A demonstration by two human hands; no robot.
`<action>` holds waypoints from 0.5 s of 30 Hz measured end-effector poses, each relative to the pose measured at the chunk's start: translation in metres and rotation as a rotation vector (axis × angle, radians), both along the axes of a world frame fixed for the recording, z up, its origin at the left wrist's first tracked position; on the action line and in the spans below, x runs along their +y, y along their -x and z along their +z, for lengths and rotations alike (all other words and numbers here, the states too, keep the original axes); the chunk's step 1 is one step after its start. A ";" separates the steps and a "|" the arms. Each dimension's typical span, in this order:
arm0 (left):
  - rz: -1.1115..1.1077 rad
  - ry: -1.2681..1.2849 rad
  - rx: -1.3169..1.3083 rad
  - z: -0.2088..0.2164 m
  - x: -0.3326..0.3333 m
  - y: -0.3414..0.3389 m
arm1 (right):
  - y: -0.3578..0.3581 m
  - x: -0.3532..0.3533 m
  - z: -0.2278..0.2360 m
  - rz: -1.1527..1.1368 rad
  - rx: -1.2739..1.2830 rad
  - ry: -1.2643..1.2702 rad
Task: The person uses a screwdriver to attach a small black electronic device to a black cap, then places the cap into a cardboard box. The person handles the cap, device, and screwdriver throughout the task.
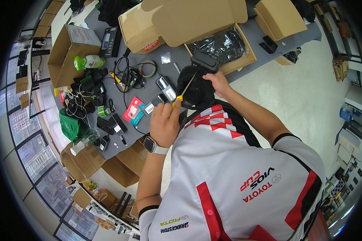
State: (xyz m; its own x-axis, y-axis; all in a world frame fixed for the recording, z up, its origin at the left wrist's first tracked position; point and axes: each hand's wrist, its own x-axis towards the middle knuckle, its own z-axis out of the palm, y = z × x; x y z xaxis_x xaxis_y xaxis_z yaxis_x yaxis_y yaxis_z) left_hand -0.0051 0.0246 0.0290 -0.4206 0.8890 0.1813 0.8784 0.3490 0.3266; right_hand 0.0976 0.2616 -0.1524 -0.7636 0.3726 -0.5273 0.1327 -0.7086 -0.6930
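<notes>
My left hand (165,122), a watch on its wrist, is closed around the yellow handle of a screwdriver (179,98). The thin metal shaft points up and to the right, across a black cap-like piece of headgear (197,93) held close to my body. My right hand (219,84) pinches the far right side of this headgear, fingers partly hidden. A dark rectangular device (206,61) sits at the headgear's far edge; whether it is fastened there I cannot tell. Left of the headgear lie a grey-black handheld device (165,88) and another labelled black device (153,105).
An open cardboard box (251,56) with black plastic wrap stands beyond my hands. Black cables (126,74), a tape roll (149,69), a red-and-blue packet (134,110), a green spray bottle (90,62) and tangled white cords (78,98) cover the grey table's left side.
</notes>
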 end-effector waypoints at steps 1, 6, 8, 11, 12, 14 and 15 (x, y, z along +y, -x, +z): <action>0.014 0.012 -0.040 0.002 0.001 0.002 | -0.001 -0.002 -0.001 -0.013 0.012 -0.001; 0.125 -0.032 -0.172 -0.003 0.008 -0.007 | -0.006 -0.007 -0.013 -0.033 0.002 -0.020; 0.152 -0.023 -0.182 -0.006 0.006 -0.012 | -0.007 -0.008 -0.017 -0.034 0.003 -0.045; 0.224 0.002 -0.274 -0.005 0.005 -0.014 | -0.009 -0.004 -0.009 0.009 0.004 -0.004; 0.243 -0.002 -0.319 -0.009 0.002 -0.010 | -0.007 -0.005 -0.005 -0.012 0.013 -0.040; 0.270 0.011 -0.340 -0.011 -0.001 -0.009 | -0.004 -0.008 0.005 -0.053 0.032 -0.110; 0.275 0.032 -0.319 -0.010 -0.001 -0.011 | -0.005 -0.008 0.000 -0.018 0.020 -0.172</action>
